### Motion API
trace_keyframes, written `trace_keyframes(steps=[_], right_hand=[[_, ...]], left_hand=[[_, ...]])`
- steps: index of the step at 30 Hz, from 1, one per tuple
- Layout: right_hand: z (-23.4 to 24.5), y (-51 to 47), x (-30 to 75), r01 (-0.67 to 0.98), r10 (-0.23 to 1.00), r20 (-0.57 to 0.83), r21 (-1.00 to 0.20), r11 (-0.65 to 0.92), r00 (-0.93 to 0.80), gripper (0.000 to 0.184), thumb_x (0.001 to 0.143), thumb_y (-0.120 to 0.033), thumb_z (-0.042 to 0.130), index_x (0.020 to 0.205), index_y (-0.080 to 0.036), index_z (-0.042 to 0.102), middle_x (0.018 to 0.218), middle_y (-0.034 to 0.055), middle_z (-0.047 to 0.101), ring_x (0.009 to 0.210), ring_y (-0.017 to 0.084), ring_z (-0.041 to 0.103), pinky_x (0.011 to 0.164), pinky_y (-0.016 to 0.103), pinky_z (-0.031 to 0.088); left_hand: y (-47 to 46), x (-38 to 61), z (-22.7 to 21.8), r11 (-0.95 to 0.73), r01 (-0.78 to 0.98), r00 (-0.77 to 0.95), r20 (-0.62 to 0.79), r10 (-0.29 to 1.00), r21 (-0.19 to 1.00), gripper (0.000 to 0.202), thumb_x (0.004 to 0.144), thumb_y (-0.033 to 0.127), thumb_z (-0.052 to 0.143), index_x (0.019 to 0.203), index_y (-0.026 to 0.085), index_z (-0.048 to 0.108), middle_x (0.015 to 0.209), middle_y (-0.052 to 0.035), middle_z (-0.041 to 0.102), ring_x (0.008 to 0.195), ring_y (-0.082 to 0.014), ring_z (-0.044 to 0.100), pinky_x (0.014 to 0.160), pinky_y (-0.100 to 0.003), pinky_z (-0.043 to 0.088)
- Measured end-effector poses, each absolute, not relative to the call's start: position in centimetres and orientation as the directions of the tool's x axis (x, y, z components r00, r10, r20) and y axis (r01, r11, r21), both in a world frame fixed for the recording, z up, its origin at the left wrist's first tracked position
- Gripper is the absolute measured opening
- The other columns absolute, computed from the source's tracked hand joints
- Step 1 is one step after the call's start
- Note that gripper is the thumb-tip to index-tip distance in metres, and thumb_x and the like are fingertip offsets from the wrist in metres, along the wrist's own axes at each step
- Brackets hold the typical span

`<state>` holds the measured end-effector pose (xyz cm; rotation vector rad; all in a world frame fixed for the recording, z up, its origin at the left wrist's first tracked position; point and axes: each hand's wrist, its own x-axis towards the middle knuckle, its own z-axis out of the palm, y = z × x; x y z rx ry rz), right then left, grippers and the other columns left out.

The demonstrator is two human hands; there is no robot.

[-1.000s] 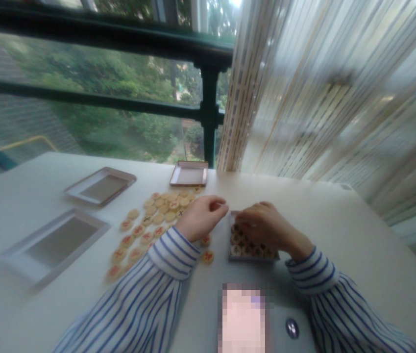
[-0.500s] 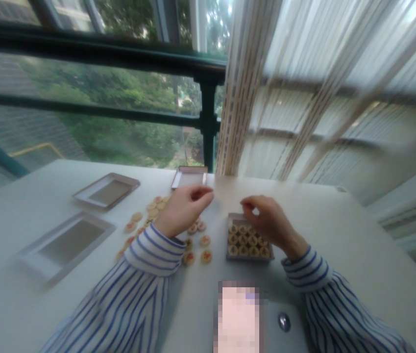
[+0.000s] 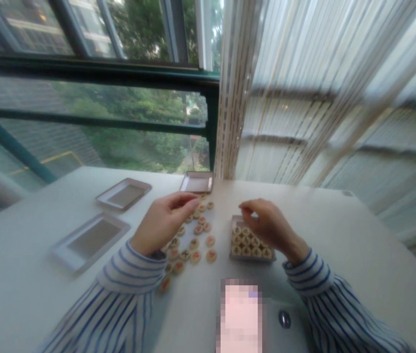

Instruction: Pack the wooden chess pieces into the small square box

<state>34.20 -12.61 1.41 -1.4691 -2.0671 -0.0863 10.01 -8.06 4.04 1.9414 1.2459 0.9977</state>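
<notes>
Wooden xiangqi pieces (image 3: 195, 256) with red or dark characters lie loose on the white table, left of a small open box (image 3: 252, 259). Inside that box, pieces with dark characters (image 3: 246, 240) stand in rows. My left hand (image 3: 167, 218) hovers over the loose pieces, its thumb and fingers pressed together and hiding some of them. Whether a piece is in that pinch does not show. Over the back right of the box, my right hand (image 3: 270, 223) is curled, thumb against fingers; anything it grips is hidden, as are the pieces beneath it.
Two shallow rectangular trays or lids (image 3: 92, 240) lie on the left of the table (image 3: 340, 235), and a smaller one (image 3: 196, 182) at its far edge. A dark oval object (image 3: 284, 319) and a pixelated patch are near the front. A railing (image 3: 101, 73) and string curtain (image 3: 237, 98) stand behind.
My left hand has moved left, uncovering more loose pieces beside the box. My right hand stays over the box, nearly unmoved. The view has shifted slightly left.
</notes>
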Motion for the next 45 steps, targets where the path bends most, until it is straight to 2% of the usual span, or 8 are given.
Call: trace_keyframes(steps=[5,12,17,24,30,34,45], right_hand=[[1.4,-12.9,33.6,0.862,0.834,0.486,-0.273,0.427,-0.260,0.016,0.082,-0.017,0.050,0.091,-0.017,0.064,0.083,0.0050,0.067,0.076,0.017,0.057,0.072,0.029,0.041],[1.1,-13.3,32.8,0.843,0.839,0.441,-0.271,0.464,-0.320,0.014,0.084,-0.016,0.050,0.091,-0.018,0.062,0.083,0.0033,0.066,0.079,0.015,0.057,0.076,0.028,0.041],[0.9,-13.4,32.7,0.848,0.844,0.413,-0.252,0.466,-0.341,0.015,0.084,-0.017,0.050,0.092,-0.019,0.062,0.082,0.0030,0.066,0.077,0.015,0.057,0.073,0.028,0.041],[0.6,-13.8,32.2,0.841,0.836,0.389,-0.223,0.493,-0.387,0.017,0.085,-0.019,0.049,0.096,-0.020,0.061,0.082,0.0037,0.065,0.077,0.015,0.056,0.073,0.028,0.041],[1.1,-14.3,30.9,0.844,0.837,0.344,-0.185,0.504,-0.425,0.016,0.086,-0.019,0.047,0.095,-0.021,0.060,0.080,0.0030,0.064,0.076,0.015,0.054,0.071,0.028,0.039],[1.6,-14.3,29.6,0.825,0.813,0.295,-0.116,0.553,-0.503,0.015,0.086,-0.019,0.047,0.094,-0.021,0.060,0.080,0.0032,0.064,0.076,0.015,0.054,0.071,0.028,0.037],[2.3,-14.6,27.3,0.791,0.764,0.287,-0.033,0.611,-0.578,0.015,0.085,-0.022,0.049,0.093,-0.022,0.061,0.081,0.0027,0.065,0.074,0.015,0.054,0.068,0.029,0.033]], left_hand=[[-8.4,7.7,2.2,-0.352,0.482,0.216,0.280,0.935,0.802,0.033,0.075,0.044,0.059,0.094,0.018,0.067,0.093,-0.0035,0.070,0.087,-0.0190,0.063,0.082,-0.030,0.048],[-8.5,5.2,-0.1,-0.242,0.494,0.136,0.202,0.970,0.835,0.036,0.074,0.046,0.058,0.092,0.017,0.067,0.088,-0.0046,0.071,0.081,-0.0192,0.065,0.073,-0.029,0.050],[-8.7,3.6,-1.3,-0.310,0.654,0.131,0.301,0.945,0.690,0.031,0.075,0.045,0.056,0.089,0.019,0.068,0.085,-0.0026,0.071,0.081,-0.0188,0.064,0.074,-0.028,0.048],[-9.3,1.8,-1.9,-0.451,0.696,0.263,0.386,0.884,0.559,0.025,0.076,0.039,0.055,0.082,0.019,0.067,0.077,-0.0024,0.069,0.072,-0.0161,0.063,0.069,-0.026,0.049],[-10.5,1.2,-2.5,-0.607,0.594,0.438,0.421,0.794,0.528,0.016,0.077,0.028,0.054,0.082,0.018,0.065,0.081,-0.0038,0.068,0.077,-0.0151,0.062,0.073,-0.026,0.048],[-11.1,1.1,-3.0,-0.715,0.504,0.581,0.422,0.696,0.485,0.015,0.074,0.022,0.056,0.085,0.018,0.065,0.081,-0.0042,0.067,0.080,-0.0159,0.060,0.075,-0.028,0.047],[-11.8,1.0,-3.9,-0.697,0.557,0.656,0.276,0.703,0.451,0.026,0.064,0.013,0.056,0.088,0.022,0.065,0.081,-0.0033,0.065,0.084,-0.0184,0.056,0.078,-0.032,0.041]])
